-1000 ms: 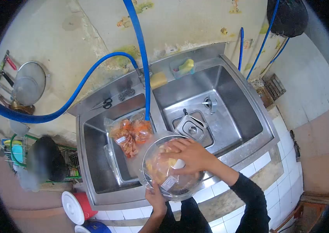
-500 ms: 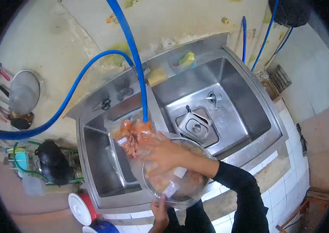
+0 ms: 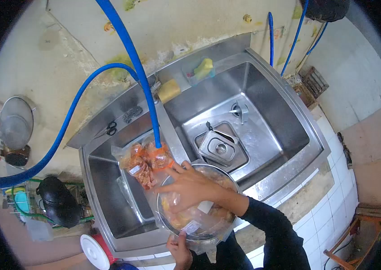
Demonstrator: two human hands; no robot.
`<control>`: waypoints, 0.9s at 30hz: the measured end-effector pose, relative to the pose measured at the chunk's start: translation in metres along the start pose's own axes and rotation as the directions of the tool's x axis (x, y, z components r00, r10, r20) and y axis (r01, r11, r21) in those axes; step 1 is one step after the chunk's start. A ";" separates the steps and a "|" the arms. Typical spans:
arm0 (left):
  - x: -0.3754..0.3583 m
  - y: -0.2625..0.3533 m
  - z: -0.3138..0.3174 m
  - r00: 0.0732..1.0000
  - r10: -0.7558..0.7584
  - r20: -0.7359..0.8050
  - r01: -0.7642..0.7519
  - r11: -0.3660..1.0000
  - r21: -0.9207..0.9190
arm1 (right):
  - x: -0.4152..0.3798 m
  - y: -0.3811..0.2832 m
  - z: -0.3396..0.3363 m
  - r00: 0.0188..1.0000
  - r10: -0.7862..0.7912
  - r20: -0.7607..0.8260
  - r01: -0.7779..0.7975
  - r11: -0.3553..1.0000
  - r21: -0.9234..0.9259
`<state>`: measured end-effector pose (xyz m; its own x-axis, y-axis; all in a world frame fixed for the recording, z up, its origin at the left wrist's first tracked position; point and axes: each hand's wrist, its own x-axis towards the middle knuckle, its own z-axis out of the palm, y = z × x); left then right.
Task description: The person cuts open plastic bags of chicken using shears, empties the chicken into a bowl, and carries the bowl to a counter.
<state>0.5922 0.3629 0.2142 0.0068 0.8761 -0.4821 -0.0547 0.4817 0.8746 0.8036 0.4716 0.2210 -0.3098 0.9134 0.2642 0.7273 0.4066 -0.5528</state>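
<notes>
Glass bowl (image 3: 198,204) held over the near rim of a double steel sink (image 3: 285,173), both hands on it.

From the left: a black kettle (image 3: 58,202) sits in a rack beside the sink, and a white lid (image 3: 95,252) lies near it. In the left basin, clear bags of orange food (image 3: 144,159) lie just under the end of a blue hose (image 3: 145,94), touching the bowl's far-left edge. The bowl holds a plastic bag of yellow-orange pieces (image 3: 186,216). The left hand (image 3: 179,246) grips the bowl's near rim, fingers curled on it. The right hand (image 3: 192,186) lies spread, palm down, fingers open, pressing on the bag inside the bowl. In the right basin a small steel container (image 3: 219,147) sits far of the bowl, apart from it.
</notes>
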 end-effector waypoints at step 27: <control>0.036 0.019 -0.072 0.996 0.039 0.085 -0.059 0.967 0.250 | -0.005 -0.025 0.008 0.964 0.249 -0.091 -0.231 0.958 0.168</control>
<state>0.5191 0.4020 0.2103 0.0894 0.8928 -0.4414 0.1960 0.4188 0.8867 0.7824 0.4572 0.2274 -0.0617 0.9800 0.1894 0.6659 0.1817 -0.7235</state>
